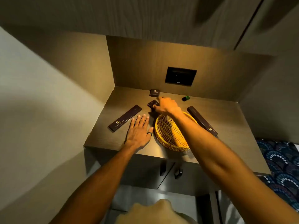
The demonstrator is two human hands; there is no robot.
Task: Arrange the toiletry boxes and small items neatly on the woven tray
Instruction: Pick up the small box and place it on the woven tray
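A round yellow woven tray (168,135) lies on the wooden counter with nothing in it. My right hand (166,105) reaches over the tray's far rim and closes on a small dark box (151,104) just beyond it. My left hand (139,131) lies flat and open on the counter, left of the tray, with a ring on one finger. A long dark box (124,118) lies to the left of that hand. A second long dark box (202,120) lies right of the tray. Another small dark square box (154,92) sits near the back wall.
A small green and black item (186,98) rests at the back right of the counter (103,138). A dark recessed panel (180,76) is set in the back wall. Walls close the niche on the left and back. Cabinet doors with handles (178,172) are below.
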